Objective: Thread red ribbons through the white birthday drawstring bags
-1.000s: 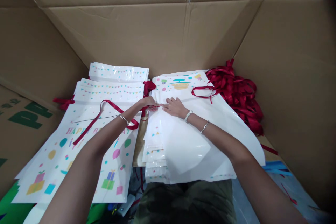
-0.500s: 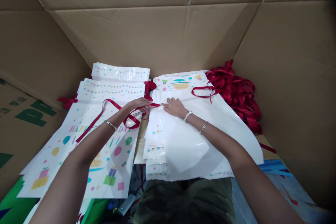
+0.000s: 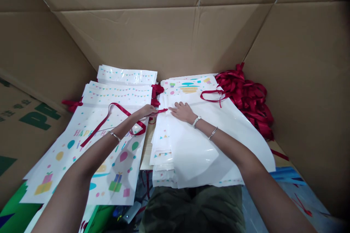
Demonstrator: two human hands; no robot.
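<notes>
Head view: the left hand (image 3: 147, 110) is clamped on a red ribbon (image 3: 162, 110) at the near edge of a white bag stack (image 3: 197, 153) (glossy, its top sheet curling). The right hand (image 3: 182, 112) lies open on that stack, fingers spread. A "Happy Birthday" bag (image 3: 109, 160) lies left of the stack, a red ribbon bundle (image 3: 246, 98) beyond it, and a cardboard box wall (image 3: 136, 36) behind it.
</notes>
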